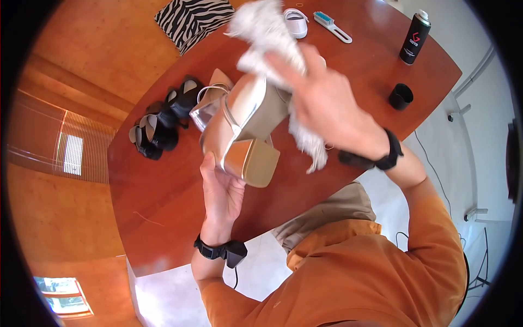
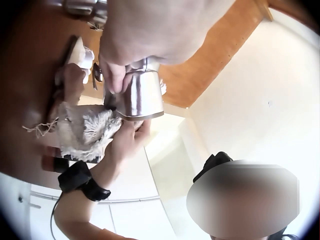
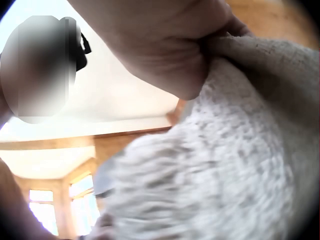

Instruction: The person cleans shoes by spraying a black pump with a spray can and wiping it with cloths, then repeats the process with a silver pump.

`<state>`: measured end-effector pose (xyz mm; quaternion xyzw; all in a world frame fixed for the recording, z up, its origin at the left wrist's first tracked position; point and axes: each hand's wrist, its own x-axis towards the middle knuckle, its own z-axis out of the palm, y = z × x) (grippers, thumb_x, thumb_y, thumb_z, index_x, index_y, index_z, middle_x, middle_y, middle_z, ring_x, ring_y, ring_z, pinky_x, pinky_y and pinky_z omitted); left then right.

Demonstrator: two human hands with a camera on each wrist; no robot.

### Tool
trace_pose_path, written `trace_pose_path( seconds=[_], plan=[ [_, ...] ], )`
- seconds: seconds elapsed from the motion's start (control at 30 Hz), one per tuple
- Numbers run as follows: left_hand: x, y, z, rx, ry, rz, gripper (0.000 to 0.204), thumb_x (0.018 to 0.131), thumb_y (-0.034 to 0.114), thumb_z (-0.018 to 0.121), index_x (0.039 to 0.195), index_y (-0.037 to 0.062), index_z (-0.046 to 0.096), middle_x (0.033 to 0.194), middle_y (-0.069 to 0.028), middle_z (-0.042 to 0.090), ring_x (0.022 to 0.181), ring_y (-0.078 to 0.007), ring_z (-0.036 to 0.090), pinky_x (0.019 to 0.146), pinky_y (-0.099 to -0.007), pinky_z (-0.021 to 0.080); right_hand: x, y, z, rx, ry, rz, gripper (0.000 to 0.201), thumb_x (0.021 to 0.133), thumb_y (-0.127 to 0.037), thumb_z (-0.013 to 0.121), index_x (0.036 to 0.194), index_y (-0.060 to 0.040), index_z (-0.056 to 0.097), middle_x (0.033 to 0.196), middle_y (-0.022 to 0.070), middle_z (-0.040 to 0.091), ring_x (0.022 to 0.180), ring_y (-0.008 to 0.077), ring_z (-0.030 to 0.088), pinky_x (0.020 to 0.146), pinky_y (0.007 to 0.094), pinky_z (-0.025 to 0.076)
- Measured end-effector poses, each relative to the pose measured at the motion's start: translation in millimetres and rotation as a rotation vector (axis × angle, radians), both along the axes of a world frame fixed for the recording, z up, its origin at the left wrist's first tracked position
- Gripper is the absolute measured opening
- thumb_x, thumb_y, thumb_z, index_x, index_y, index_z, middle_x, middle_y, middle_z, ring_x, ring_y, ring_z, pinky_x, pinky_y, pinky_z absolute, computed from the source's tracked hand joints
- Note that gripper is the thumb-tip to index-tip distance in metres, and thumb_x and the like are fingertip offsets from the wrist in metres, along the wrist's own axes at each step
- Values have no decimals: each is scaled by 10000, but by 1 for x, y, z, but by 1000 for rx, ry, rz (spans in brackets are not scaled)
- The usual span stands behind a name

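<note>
A shiny metallic block-heeled shoe [image 1: 231, 151] is held up over the table, its heel toward me. My left hand [image 1: 222, 191] grips it from below near the heel, thumb along its side. My right hand [image 1: 332, 103] holds a white fringed cloth [image 1: 308, 144] at the toe end, overlapping the shoe there. In the left wrist view the metallic heel [image 2: 144, 95] shows close up, with the cloth [image 2: 87, 132] beside it. Folds of the cloth [image 3: 200, 160] fill much of the right wrist view, bunched under the right hand [image 3: 165, 45].
Black shoes [image 1: 155, 133] and another strapped metallic shoe [image 1: 202, 114] stand left on the brown table [image 1: 163, 218]. A white rounded item [image 1: 296, 24] and a brush [image 1: 333, 27] lie at the far side. On the right stand a black spray can [image 1: 415, 41] and a black cap [image 1: 401, 97].
</note>
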<state>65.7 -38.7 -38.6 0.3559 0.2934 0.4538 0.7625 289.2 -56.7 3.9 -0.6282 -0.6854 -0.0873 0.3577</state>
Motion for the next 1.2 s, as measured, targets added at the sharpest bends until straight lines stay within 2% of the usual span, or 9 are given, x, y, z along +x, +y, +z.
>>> trace_pose_path(
  seconds=[0.13, 0.33, 0.37, 0.4, 0.47, 0.53, 0.73, 0.9, 1.2],
  plan=[
    [4, 5, 4, 107, 41, 13, 527, 955, 404, 379, 1296, 5, 334, 1213, -148, 520, 1028, -222, 589, 826, -353, 539, -5, 2, -14, 196, -65, 215, 694, 622, 29, 587, 1266, -216, 493, 1172, 231, 459, 724, 352, 614, 552, 404, 527],
    [13, 6, 21, 365, 154, 173, 479, 941, 275, 484, 1310, 9, 333, 1230, -120, 495, 1002, -230, 586, 796, -364, 537, 88, 55, -10, 85, -93, -363, 457, 724, -80, 594, 1169, -177, 555, 1072, 167, 530, 825, 345, 624, 689, 439, 509],
    [17, 10, 29, 424, 218, 226, 495, 924, 211, 532, 1324, 9, 322, 1227, -104, 487, 983, -210, 579, 771, -347, 527, 94, 54, 4, -1, -92, -508, 619, 660, -26, 642, 1245, -169, 497, 1001, 150, 531, 820, 335, 605, 712, 411, 503],
    [19, 18, 35, 494, 343, 286, 498, 889, 152, 592, 1283, -17, 339, 1182, -105, 502, 960, -179, 571, 765, -308, 509, 105, 57, 5, 34, -57, -562, 382, 714, -63, 587, 1075, -184, 605, 993, 183, 517, 812, 381, 599, 688, 471, 490],
    [30, 43, 37, 700, 512, 347, 496, 841, 105, 651, 1220, -41, 367, 1150, -116, 506, 964, -160, 558, 795, -273, 485, 131, 66, -1, -74, -93, -630, 374, 759, -41, 558, 1126, -111, 563, 1014, 147, 542, 834, 313, 613, 734, 406, 495],
    [47, 66, 40, 707, 539, 343, 483, 810, 89, 683, 1167, -55, 391, 1107, -117, 519, 979, -153, 550, 820, -256, 465, 159, 83, -27, -143, -123, -722, 507, 734, -112, 619, 1219, -223, 522, 1095, 144, 532, 890, 356, 616, 725, 467, 504],
    [99, 120, 8, 949, 999, 609, 669, 743, 205, 743, 1220, -70, 362, 1048, -228, 586, 971, -268, 601, 866, -343, 455, 169, 92, -82, -424, -102, -721, 456, 728, -175, 659, 1166, -177, 531, 1102, 170, 543, 928, 364, 614, 756, 457, 503],
    [122, 140, -12, 961, 1021, 520, 683, 757, 111, 685, 1265, -106, 285, 1158, -337, 475, 1073, -456, 490, 938, -453, 386, 168, 92, -96, -504, -87, -664, 493, 730, -207, 647, 1203, -190, 510, 1147, 177, 530, 946, 362, 608, 777, 457, 496],
    [141, 175, -35, 959, 1075, 588, 712, 767, 87, 671, 1291, -105, 229, 1250, -334, 396, 1163, -451, 418, 979, -452, 358, 169, 94, -103, -537, -93, -606, 506, 749, -199, 546, 1250, -227, 482, 1139, 194, 534, 947, 359, 609, 790, 471, 480]
  ],
)
